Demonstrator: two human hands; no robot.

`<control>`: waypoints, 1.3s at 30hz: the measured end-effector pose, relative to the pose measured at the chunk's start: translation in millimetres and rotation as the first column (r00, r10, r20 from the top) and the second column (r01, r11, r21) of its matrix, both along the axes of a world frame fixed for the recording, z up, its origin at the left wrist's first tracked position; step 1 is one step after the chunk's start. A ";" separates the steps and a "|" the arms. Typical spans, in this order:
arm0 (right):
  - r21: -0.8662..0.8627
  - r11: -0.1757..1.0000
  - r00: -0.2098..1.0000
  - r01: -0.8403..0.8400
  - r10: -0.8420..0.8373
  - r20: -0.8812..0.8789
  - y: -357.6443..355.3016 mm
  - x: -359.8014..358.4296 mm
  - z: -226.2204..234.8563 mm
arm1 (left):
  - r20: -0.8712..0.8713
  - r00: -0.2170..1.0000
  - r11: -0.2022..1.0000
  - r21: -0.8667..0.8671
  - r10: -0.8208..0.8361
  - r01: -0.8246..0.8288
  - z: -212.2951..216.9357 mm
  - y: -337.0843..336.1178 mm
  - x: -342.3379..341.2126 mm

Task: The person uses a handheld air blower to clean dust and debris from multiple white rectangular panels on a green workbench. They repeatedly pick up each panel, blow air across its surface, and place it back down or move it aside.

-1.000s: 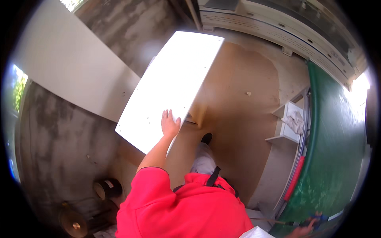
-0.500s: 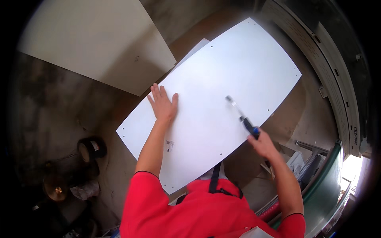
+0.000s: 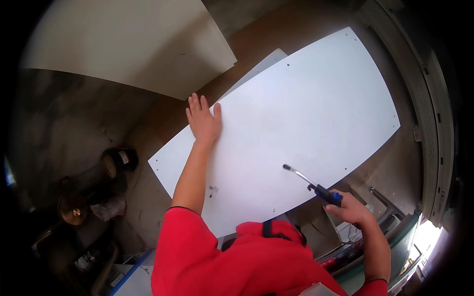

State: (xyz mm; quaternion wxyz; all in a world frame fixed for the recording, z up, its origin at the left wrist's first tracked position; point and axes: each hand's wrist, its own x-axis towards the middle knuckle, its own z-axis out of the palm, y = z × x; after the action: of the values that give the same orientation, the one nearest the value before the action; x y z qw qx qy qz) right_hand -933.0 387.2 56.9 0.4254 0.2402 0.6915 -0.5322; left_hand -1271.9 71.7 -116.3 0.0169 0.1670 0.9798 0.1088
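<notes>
A large white panel (image 3: pixel 306 118) with curved ends and small holes near its edges lies in front of me. My left hand (image 3: pixel 204 121) rests flat on its far left edge, fingers spread and tips reaching past the edge. My right hand (image 3: pixel 351 207) grips what looks like a gas torch (image 3: pixel 328 194), with a black and blue handle and a thin metal tube. The tube points left over the panel, its dark tip above the near middle part. No flame can be made out. A small printed mark (image 3: pixel 213 191) shows beside my left forearm.
Beyond the left edge stands a larger pale board (image 3: pixel 123 44). Part of another sheet (image 3: pixel 266 64) sticks out from under the panel's far edge. A black roll (image 3: pixel 120 162) is on the floor at left. Long metal-looking housing (image 3: pixel 434 133) curves along the right.
The torch and my right hand have come nearer to me and slightly right. The panel appears shifted right and turned a little in view. My left hand stays on its edge.
</notes>
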 end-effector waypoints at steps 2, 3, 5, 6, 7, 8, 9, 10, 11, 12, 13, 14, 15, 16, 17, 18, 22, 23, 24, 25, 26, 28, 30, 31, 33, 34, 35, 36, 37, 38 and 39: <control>0.082 0.971 0.975 0.223 -0.221 -0.037 12.2 -3.7 -23.7 | 0.048 0.998 0.999 -0.031 0.042 -0.040 2.7 -18.2 1.9; 0.187 0.881 0.900 0.435 -0.433 -0.054 21.8 -5.4 -41.9 | 0.081 0.996 0.999 -0.039 0.024 -0.021 7.0 -14.3 7.9; 0.119 0.849 0.853 0.516 -0.495 -0.164 24.4 -14.8 -51.3 | 0.129 0.991 0.997 -0.053 -0.046 0.053 14.9 3.7 14.7; 0.086 0.940 0.941 0.331 -0.321 -0.111 14.3 -20.1 -36.2 | 0.151 0.987 0.998 -0.020 -0.053 0.056 21.4 19.2 14.3; 0.041 0.990 0.989 0.134 -0.132 -0.065 5.2 -21.9 -27.3 | 0.173 0.983 0.998 0.012 -0.061 0.060 25.9 28.9 12.7; -0.022 1.000 0.982 0.018 -0.022 -0.189 6.4 -10.5 -37.5 | 0.223 0.974 0.997 0.066 -0.051 0.037 23.7 25.4 8.6; 0.002 0.997 0.976 0.079 -0.077 -0.205 9.6 -11.1 -35.6 | 0.265 0.963 0.992 0.122 -0.043 0.010 19.7 17.3 4.3; 0.028 0.944 0.932 0.328 -0.319 -0.173 16.1 -3.6 -42.0 | 0.308 0.951 0.984 0.177 -0.038 -0.018 16.6 10.2 2.2; 0.057 0.829 0.827 0.556 -0.544 -0.145 26.1 -0.3 -46.2 | 0.349 0.937 0.984 0.170 -0.010 -0.053 18.9 10.4 0.3; 0.077 0.824 0.820 0.561 -0.542 -0.182 34.6 2.3 -46.0 | 0.389 0.921 0.983 0.162 0.018 -0.087 21.4 11.4 -1.2; 0.087 0.863 0.862 0.497 -0.481 -0.158 36.4 6.8 -41.1 | 0.428 0.903 0.981 0.152 0.045 -0.121 24.2 13.9 -2.1; 0.043 0.911 0.911 0.409 -0.406 -0.069 28.6 4.6 -30.0 | 0.424 0.904 0.986 0.116 0.059 -0.119 35.3 26.8 -1.6; -0.011 0.947 0.947 0.320 -0.320 0.016 22.5 4.4 -22.6 | 0.441 0.896 0.986 0.118 0.054 -0.117 36.7 29.4 -3.0; -0.095 0.968 0.972 0.234 -0.236 -0.012 19.0 15.5 -29.0 | 0.456 0.888 0.986 0.119 0.049 -0.115 37.6 31.1 -4.7; -0.084 0.978 0.976 0.191 -0.198 -0.092 17.3 17.0 -27.8 | 0.472 0.880 0.985 0.122 0.049 -0.120 38.4 30.8 -4.9; -0.048 0.937 0.936 0.345 -0.347 -0.052 21.1 17.9 -27.0 | 0.501 0.863 0.982 0.126 0.061 -0.143 34.1 25.1 -8.3; -0.016 0.816 0.812 0.578 -0.576 -0.094 39.5 37.9 -35.8 | 0.519 0.848 0.972 0.124 0.106 -0.198 34.9 23.2 -11.3; -0.032 0.855 0.852 0.518 -0.518 -0.079 37.3 41.3 -32.6 | 0.503 0.858 0.974 0.124 0.105 -0.192 37.3 33.4 -9.7; -0.048 0.889 0.887 0.456 -0.458 -0.064 31.8 42.7 -27.3 | 0.512 0.855 0.972 0.146 0.086 -0.185 35.8 33.0 -11.4; -0.065 0.917 0.917 0.393 -0.396 -0.052 28.3 43.5 -23.5 | 0.521 0.851 0.970 0.168 0.065 -0.177 31.9 24.4 -15.7; -0.131 0.910 0.915 0.393 -0.402 -0.046 30.4 45.8 -20.5 | 0.531 0.846 0.965 0.198 0.040 -0.170 25.6 16.5 -18.2; -0.025 0.759 0.755 0.650 -0.649 -0.090 59.7 64.7 -31.5 | 0.398 0.917 0.990 0.121 0.014 -0.067 6.2 -14.6 -20.3; 0.040 0.451 0.450 0.892 -0.872 -0.194 89.9 74.1 -49.7 | 0.213 0.975 0.998 0.045 -0.056 0.047 -4.7 3.5 -18.5; 0.079 0.371 0.379 0.925 -0.899 -0.220 99.0 74.3 -57.9 | 0.093 0.989 0.993 0.001 -0.118 0.118 -3.7 39.2 -9.2; 0.063 0.642 0.645 0.764 -0.755 -0.122 80.3 71.5 -46.3 | 0.001 0.947 0.946 -0.057 -0.321 0.320 12.4 135.2 0.0; 0.038 0.758 0.758 0.651 -0.647 -0.086 72.0 70.1 -39.0 | -0.038 0.902 0.903 -0.030 -0.429 0.428 13.3 189.0 -2.7; 0.007 0.854 0.853 0.520 -0.520 -0.041 72.5 70.8 -30.7 | -0.031 0.875 0.875 0.018 -0.483 0.484 15.5 242.0 -4.3; -0.025 0.924 0.925 0.381 -0.381 0.008 76.3 73.2 -23.2 | -0.036 0.851 0.849 0.055 -0.525 0.526 15.6 287.5 -9.8; 0.084 0.795 0.799 0.601 -0.598 -0.059 93.9 84.2 -23.7 | -0.062 0.842 0.836 0.105 -0.535 0.539 8.0 324.8 -18.6; 0.175 0.597 0.620 0.783 -0.769 -0.155 118.0 105.4 -28.3 | -0.077 0.829 0.820 0.120 -0.554 0.560 5.4 363.7 -21.7; 0.229 0.368 0.422 0.901 -0.864 -0.274 132.1 120.7 -29.7 | -0.106 0.817 0.812 0.099 -0.566 0.576 -5.0 397.0 -25.2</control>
State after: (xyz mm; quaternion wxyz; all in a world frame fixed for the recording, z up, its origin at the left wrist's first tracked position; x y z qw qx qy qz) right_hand -812.3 519.3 27.3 -0.0121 0.6132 0.5572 -0.5597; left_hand -1297.1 468.7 -121.3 0.0030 0.4579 0.8754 0.1547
